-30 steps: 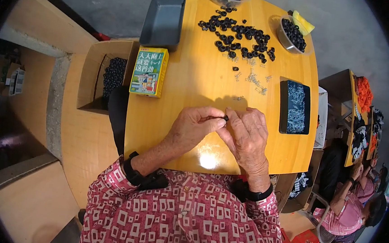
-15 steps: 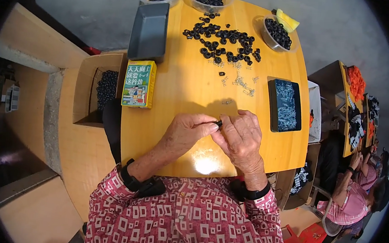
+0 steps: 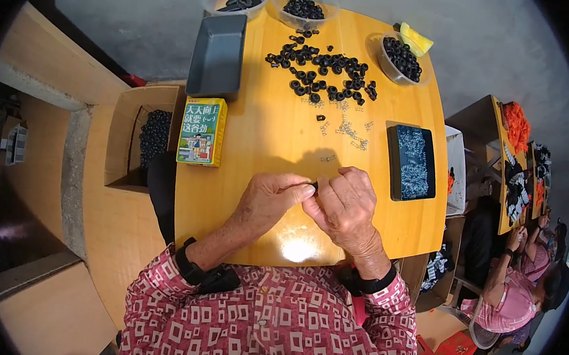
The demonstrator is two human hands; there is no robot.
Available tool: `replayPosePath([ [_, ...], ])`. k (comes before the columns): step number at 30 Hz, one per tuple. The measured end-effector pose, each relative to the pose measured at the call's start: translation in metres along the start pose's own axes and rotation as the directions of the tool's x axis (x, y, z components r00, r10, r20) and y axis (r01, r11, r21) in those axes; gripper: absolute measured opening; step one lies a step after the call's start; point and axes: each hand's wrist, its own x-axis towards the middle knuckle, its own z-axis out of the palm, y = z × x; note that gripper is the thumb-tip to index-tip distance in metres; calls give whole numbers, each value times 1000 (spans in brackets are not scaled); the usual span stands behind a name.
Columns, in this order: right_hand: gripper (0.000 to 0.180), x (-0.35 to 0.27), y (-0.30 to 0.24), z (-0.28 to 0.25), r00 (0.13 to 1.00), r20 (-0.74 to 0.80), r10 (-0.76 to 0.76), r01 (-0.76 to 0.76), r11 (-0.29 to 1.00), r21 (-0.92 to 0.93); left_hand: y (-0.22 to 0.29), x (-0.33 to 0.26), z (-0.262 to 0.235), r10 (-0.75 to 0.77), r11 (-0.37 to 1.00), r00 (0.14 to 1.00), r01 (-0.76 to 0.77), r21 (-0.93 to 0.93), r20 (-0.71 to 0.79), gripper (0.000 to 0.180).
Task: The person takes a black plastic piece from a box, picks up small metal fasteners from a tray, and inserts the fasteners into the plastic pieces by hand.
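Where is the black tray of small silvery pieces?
In the head view, the black tray lies near the right edge of the wooden table, ahead and right of the right hand.

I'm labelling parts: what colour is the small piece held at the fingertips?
What shows of the small piece is black; best seen in the head view.

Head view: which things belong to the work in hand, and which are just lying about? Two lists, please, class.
Seemingly in the work:
small black piece, at the fingertips of the left hand and right hand
loose black parts
scattered small pale pieces
dark tray of pale pieces
far-right bowl of black parts

Seemingly lying about:
yellow-and-green carton
yellow object by that bowl
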Motion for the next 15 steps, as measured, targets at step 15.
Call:
replayPosePath([
  [15,20,-2,5,-1,999,44,-24,23,1000,12,-12,9,-10,3,991,999,3,-130,47,19],
])
